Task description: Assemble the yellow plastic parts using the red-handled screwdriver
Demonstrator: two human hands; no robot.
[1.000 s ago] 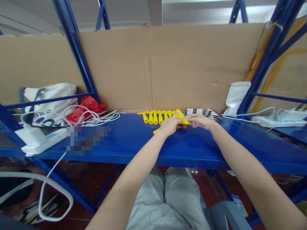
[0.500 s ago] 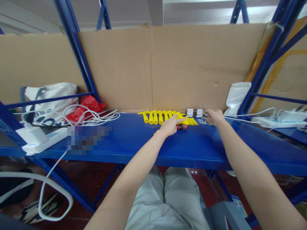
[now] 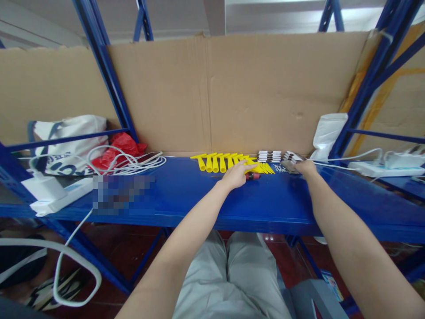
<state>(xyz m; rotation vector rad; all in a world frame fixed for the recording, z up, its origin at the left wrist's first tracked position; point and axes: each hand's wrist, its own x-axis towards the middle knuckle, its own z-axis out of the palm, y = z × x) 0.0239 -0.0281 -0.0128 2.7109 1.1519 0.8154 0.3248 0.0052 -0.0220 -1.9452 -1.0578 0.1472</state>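
Note:
A row of yellow T-shaped plastic pieces with hollow round ends [image 3: 215, 163] lies along the back of the blue shelf top. My left hand [image 3: 235, 174] is over its right end, fingers stretched towards a fan of flat yellow pieces [image 3: 264, 168]. Beneath that hand lies a screwdriver with a red and black handle [image 3: 253, 176]. My right hand [image 3: 307, 168] is at the right edge of some greyish flat pieces [image 3: 290, 166], fingers closed together; what they grip is hidden. Beside it are a white-and-dark banded stack [image 3: 269, 156], a looser pile [image 3: 292, 156] and scattered small silvery parts [image 3: 280, 168].
A cardboard wall [image 3: 212, 93] closes off the back. White cables [image 3: 133, 161], a red bag [image 3: 121, 150] and a white tote bag [image 3: 73, 146] sit left, near a power strip [image 3: 63, 197]. At right stand a white pouch [image 3: 328, 135] and another power strip [image 3: 385, 169].
My right hand has moved right and slightly down, uncovering the looser banded pile. My left hand has barely shifted; a yellow bit by its wrist no longer shows.

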